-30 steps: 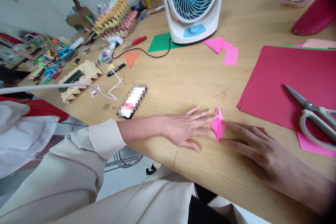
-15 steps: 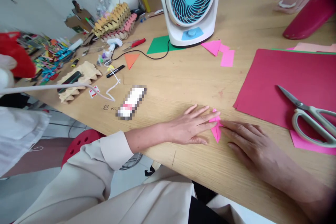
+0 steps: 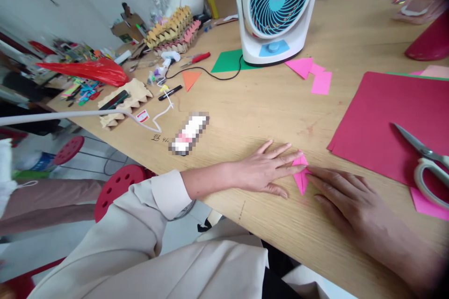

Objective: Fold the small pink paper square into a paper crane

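A small folded piece of pink paper (image 3: 300, 181) lies flat on the wooden table near its front edge. My left hand (image 3: 261, 168) rests palm down with fingers spread, and its fingertips press on the paper's upper and left part. From the other side my right hand (image 3: 349, 198) lies low on the table, fingers stretched out, their tips touching the paper's right edge. Part of the paper is hidden under the fingers. Right of the hands, scissors (image 3: 426, 152) with pale handles lie on a stack of dark red paper (image 3: 382, 117).
A white fan (image 3: 277, 9) stands at the back, with pink paper scraps (image 3: 321, 82) beside it. Left of my hands lies a phone (image 3: 189, 133). A marker (image 3: 170, 93), an orange paper triangle (image 3: 190, 79) and egg cartons (image 3: 171, 32) are farther left. Another person's legs (image 3: 52, 203) show at the left.
The view has shifted, so the table things appear farther right. Both hands stay at the pink paper. At the left, a red plastic bag has moved and the other person has shifted farther left.
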`<state>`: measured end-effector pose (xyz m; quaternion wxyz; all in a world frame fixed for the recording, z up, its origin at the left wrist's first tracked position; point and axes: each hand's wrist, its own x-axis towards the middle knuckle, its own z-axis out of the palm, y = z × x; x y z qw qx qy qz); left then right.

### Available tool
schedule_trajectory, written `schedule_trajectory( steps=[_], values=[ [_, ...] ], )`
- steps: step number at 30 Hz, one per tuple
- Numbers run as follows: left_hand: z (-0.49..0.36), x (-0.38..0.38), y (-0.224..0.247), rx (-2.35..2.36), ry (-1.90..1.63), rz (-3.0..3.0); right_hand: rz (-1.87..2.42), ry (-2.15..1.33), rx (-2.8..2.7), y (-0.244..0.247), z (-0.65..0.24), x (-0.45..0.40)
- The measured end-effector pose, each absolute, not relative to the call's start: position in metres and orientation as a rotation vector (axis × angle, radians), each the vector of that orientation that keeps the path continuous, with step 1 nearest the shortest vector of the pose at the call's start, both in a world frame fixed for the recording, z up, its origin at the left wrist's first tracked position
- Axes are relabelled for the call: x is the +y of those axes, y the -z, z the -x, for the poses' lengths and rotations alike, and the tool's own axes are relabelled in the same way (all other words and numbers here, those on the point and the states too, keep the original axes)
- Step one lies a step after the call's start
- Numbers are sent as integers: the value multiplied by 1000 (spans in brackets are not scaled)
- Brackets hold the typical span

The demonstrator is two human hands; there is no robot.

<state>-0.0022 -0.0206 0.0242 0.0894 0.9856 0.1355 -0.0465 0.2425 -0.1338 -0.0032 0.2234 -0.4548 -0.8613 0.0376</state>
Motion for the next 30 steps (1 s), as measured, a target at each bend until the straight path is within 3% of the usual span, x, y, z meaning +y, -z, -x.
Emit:
schedule_trajectory(
  steps=[10, 18, 30],
  values=[
    [-22, -13, -31, 457, -122, -2946, 1316, -156, -2344, 2, -240, -135],
    [-43, -11, -31, 937, -227, -2644, 1332, -173, -2323, 1, -240, -135],
    [-59, 2, -39, 666, -484, -1988, 1566, -615, -1694, -10, -238, -132]
  ],
)
